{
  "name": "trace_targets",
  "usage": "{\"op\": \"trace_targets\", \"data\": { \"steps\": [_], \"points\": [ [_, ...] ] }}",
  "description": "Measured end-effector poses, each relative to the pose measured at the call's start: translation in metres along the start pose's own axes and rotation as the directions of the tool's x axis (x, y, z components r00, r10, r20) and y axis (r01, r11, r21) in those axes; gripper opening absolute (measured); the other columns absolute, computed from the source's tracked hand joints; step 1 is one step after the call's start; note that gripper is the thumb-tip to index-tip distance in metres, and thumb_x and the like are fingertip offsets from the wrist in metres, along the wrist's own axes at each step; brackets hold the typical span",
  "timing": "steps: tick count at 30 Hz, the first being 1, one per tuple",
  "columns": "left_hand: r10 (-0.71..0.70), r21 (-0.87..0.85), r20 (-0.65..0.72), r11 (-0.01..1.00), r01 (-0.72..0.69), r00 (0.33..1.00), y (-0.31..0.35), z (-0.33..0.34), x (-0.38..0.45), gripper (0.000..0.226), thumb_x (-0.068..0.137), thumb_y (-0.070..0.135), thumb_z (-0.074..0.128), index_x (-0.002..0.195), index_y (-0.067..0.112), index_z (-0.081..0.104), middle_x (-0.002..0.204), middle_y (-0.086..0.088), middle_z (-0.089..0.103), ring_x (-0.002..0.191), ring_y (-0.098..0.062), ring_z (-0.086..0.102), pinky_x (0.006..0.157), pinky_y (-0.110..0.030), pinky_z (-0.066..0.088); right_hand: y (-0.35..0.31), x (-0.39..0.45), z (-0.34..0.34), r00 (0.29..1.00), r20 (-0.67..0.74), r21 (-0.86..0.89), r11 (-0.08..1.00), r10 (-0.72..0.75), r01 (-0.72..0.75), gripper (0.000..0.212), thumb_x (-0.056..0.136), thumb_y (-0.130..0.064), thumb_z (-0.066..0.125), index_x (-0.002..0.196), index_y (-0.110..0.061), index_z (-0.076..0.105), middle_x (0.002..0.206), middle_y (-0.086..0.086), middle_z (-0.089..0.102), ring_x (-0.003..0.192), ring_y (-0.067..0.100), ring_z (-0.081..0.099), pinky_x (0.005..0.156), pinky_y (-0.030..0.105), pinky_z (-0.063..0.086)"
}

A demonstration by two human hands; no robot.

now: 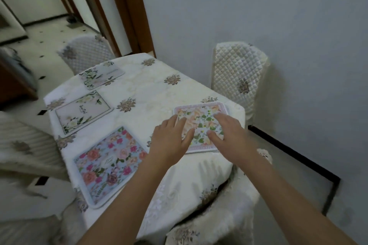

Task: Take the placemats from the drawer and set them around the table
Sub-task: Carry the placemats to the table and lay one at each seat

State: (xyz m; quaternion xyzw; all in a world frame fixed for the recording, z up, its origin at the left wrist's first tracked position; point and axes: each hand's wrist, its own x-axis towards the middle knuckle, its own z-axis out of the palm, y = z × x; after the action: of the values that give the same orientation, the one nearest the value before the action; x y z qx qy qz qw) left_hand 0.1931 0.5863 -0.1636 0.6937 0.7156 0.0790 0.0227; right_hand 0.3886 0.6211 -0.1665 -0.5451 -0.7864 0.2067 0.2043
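Both hands are flat on a peach-and-green floral placemat [201, 123] that lies near the right edge of the desk [151, 89]. The left hand [171, 137] rests with straight fingers over the mat's left edge, part on the mat and part on the cloth. The right hand [229, 135] lies just beside it, fingers spread and straight, pressing on the middle and right part of the mat. Neither hand curls round anything, and a narrow strip of flowers shows between them.

Three more mats lie along the left side of the desk, well apart from the hands. Nearest is a blue placemat with pink roses [110, 165], close to the front-left edge. Beyond it lies a pale placemat with white flowers and script lettering [83, 114], and farthest back is a pale placemat with green leaves [101, 76].

A cream tablecloth with brown flower motifs [173, 79] covers the desk. A quilted chair [239, 77] stands against the wall on the right, another quilted chair [85, 53] at the far end, and a chair back [215, 222] shows at the near edge under the arms
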Motion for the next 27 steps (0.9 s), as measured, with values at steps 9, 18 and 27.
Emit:
{"op": "trace_targets", "data": {
  "steps": [9, 18, 27],
  "points": [
    [-0.303, 0.067, 0.001, 0.951, 0.302, 0.953, -0.003, -0.016, -0.023, 0.063, 0.099, 0.06, 0.021, 0.154, 0.03, 0.019, 0.163, -0.001, 0.012, 0.148, -0.023, 0.015, 0.118, -0.043, 0.013, -0.005, 0.044, 0.014, 0.96, 0.149, 0.113, 0.969, -0.237, 0.221, 0.067, 0.097, -0.053, 0.042, 0.153, -0.02, 0.024, 0.161, -0.002, 0.018, 0.148, 0.016, 0.01, 0.119, 0.034, 0.008],
    [-0.354, -0.035, -0.065, 0.935, 0.353, 0.933, -0.032, -0.016, -0.012, 0.064, 0.099, 0.06, 0.021, 0.154, 0.027, 0.021, 0.163, -0.004, 0.016, 0.147, -0.024, 0.019, 0.118, -0.043, 0.015, -0.037, 0.06, 0.015, 0.933, 0.17, 0.036, 0.948, -0.317, 0.316, 0.066, 0.096, -0.053, 0.044, 0.152, -0.021, 0.026, 0.16, -0.003, 0.022, 0.147, 0.016, 0.014, 0.118, 0.034, 0.011],
    [-0.242, -0.105, -0.012, 0.965, 0.24, 0.97, -0.001, 0.016, 0.02, 0.062, 0.1, 0.058, 0.023, 0.154, 0.027, 0.023, 0.162, -0.005, 0.019, 0.146, -0.024, 0.021, 0.118, -0.041, 0.016, 0.01, 0.079, -0.006, 0.969, 0.14, -0.095, 0.971, -0.204, 0.219, 0.068, 0.096, -0.054, 0.045, 0.152, -0.019, 0.027, 0.158, 0.0, 0.026, 0.146, 0.018, 0.019, 0.119, 0.039, 0.019]
  ]
}}
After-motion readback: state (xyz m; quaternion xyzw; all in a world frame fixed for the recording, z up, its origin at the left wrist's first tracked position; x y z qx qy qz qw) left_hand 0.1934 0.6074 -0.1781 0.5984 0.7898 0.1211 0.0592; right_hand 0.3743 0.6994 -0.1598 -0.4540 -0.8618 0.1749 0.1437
